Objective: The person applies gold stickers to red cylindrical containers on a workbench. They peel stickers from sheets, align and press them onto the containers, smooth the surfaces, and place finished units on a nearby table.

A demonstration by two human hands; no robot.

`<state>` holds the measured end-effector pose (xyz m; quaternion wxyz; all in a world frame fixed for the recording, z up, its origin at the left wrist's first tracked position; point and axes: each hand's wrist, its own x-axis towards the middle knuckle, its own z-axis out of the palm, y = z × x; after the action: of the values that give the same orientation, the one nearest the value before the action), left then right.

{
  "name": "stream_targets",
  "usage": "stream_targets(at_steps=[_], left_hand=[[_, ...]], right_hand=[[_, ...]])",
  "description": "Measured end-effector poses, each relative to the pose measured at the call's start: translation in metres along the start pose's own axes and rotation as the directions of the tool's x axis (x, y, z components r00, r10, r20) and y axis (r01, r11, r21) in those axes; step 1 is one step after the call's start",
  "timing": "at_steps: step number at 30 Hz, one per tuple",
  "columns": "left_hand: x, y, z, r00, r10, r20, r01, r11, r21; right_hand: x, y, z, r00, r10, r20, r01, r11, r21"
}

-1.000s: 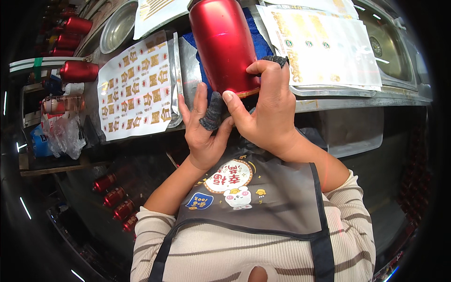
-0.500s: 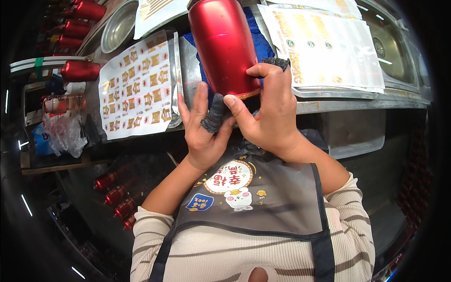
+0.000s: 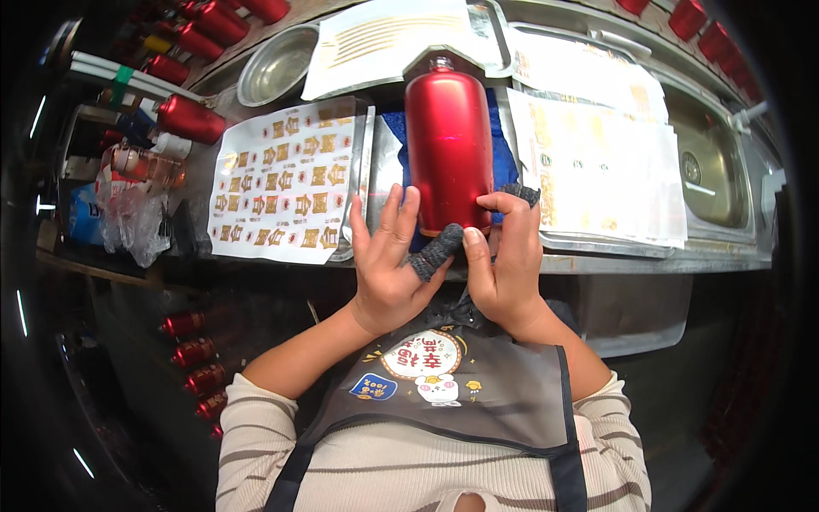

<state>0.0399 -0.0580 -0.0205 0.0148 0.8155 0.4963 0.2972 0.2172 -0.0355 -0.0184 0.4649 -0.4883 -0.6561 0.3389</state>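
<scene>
A glossy red bottle (image 3: 449,145) lies lengthwise before me, its dark threaded neck away from me, over a blue cloth (image 3: 505,128). My right hand (image 3: 508,260) grips its near right edge, index finger bent against the side and thumb at the base. A dark knitted finger cover sits on one of its fingers. At the base's left corner is my left hand (image 3: 388,264), fingers spread and stretched. Its index finger, in a dark grey knitted cover (image 3: 437,252), touches the bottle's base edge. The left thumb is partly hidden below that finger.
Gold-printed transfer sheets lie on a tray to the left (image 3: 286,183) and in a stack to the right (image 3: 597,166). Behind are a metal bowl (image 3: 275,68) and a gold-striped sheet (image 3: 384,38). A sink (image 3: 712,183) is at far right; more red bottles (image 3: 192,119) stand left.
The view has shifted, so the whole bottle and its neck now show. Both hands remain at the base; the left fingers are raised and spread beside it.
</scene>
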Motion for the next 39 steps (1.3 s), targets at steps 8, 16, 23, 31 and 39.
stream_targets(at_steps=[8, 16, 23, 31, 39], left_hand=[[0.026, -0.002, 0.002, 0.980, 0.195, -0.049, -0.187, 0.973, 0.136], [0.019, 0.001, -0.002, 0.995, -0.016, -0.103, 0.008, 0.997, -0.074], [0.009, -0.023, 0.004, 0.991, -0.110, -0.074, 0.084, 0.952, -0.296], [0.026, -0.012, 0.012, 0.996, -0.084, -0.007, 0.079, 0.963, -0.258], [0.022, -0.014, 0.016, 0.998, -0.065, -0.020, 0.057, 0.960, -0.273]], right_hand=[[-0.002, 0.021, -0.009, 0.998, 0.057, -0.014, -0.050, 0.953, 0.300], [-0.017, 0.016, -0.019, 0.921, -0.388, 0.021, 0.389, 0.920, -0.056], [-0.030, 0.021, -0.010, 0.971, -0.225, 0.084, 0.230, 0.972, -0.054], [-0.037, 0.021, -0.026, 0.966, -0.249, 0.070, 0.258, 0.949, -0.178], [-0.015, -0.012, -0.034, 0.834, -0.434, 0.340, 0.536, 0.785, -0.312]])
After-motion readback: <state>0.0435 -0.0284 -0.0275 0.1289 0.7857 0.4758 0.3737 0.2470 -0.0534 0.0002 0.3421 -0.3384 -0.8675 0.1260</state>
